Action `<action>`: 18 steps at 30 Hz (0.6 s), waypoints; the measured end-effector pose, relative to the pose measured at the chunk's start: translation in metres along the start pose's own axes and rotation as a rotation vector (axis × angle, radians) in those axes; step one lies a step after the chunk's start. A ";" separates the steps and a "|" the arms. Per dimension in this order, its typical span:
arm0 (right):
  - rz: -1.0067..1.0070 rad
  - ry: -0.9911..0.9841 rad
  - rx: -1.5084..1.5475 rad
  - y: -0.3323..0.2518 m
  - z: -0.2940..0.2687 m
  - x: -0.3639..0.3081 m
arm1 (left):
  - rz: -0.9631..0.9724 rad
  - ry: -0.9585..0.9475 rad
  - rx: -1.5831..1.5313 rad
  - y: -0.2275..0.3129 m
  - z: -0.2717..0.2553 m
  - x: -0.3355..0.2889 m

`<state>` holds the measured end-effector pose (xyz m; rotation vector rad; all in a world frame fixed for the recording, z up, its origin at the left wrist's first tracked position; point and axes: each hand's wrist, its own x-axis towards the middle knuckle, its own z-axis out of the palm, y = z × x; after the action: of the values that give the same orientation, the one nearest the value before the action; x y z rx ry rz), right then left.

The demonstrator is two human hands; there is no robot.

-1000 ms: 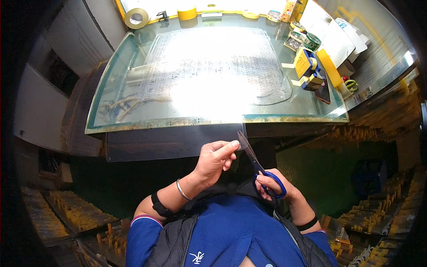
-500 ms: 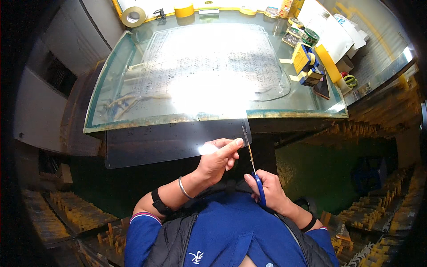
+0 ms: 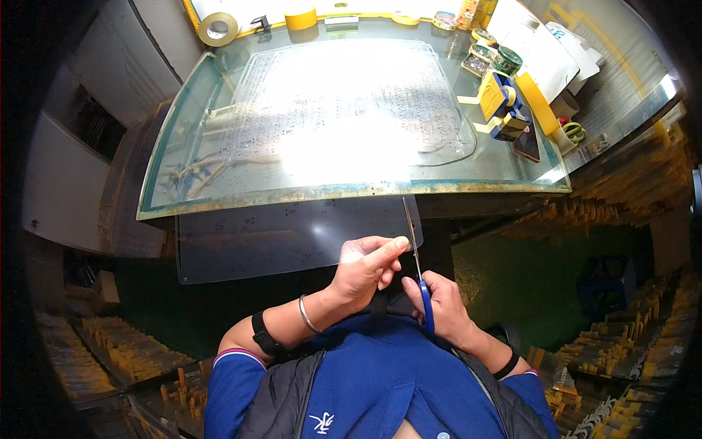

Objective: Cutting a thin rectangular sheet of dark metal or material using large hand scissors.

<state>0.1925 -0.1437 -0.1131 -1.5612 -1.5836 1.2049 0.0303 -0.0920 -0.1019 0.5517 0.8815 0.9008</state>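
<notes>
A transparent film sheet (image 3: 256, 245) with small dark marks hangs tilted below the front edge of the glass-topped table (image 3: 351, 194). My left hand (image 3: 371, 267) pinches its near edge close to the right corner, thumb on top. Scissors (image 3: 425, 301) with blue handles sit in my right hand (image 3: 444, 307), the fingers wrapped round the handles. The slim blades point away from me and lie at the sheet's right end, just right of my left thumb. Whether the blades are fully together is too fine to tell.
Another printed film (image 3: 270, 110) lies on the brightly lit glass. At the right stand a blue and yellow tape dispenser (image 3: 499, 102) and a dark phone (image 3: 526, 146). Tape rolls (image 3: 219, 30) line the back edge. Racks of yellow-edged pieces (image 3: 131, 344) flank me.
The film sheet and my left hand have shifted slightly right and toward me. The scissors have moved a little right, their tips slightly farther away.
</notes>
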 end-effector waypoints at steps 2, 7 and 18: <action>0.031 -0.010 0.006 -0.001 -0.001 -0.002 | -0.021 0.021 0.007 0.001 0.004 -0.003; 0.084 -0.019 0.037 -0.007 -0.003 -0.002 | -0.021 0.017 0.029 -0.001 0.002 -0.004; -0.049 0.037 0.007 0.012 -0.003 0.008 | -0.040 -0.087 0.008 -0.013 0.005 -0.009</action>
<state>0.1989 -0.1370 -0.1239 -1.5232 -1.5829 1.1480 0.0368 -0.1068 -0.1049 0.5746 0.8152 0.8312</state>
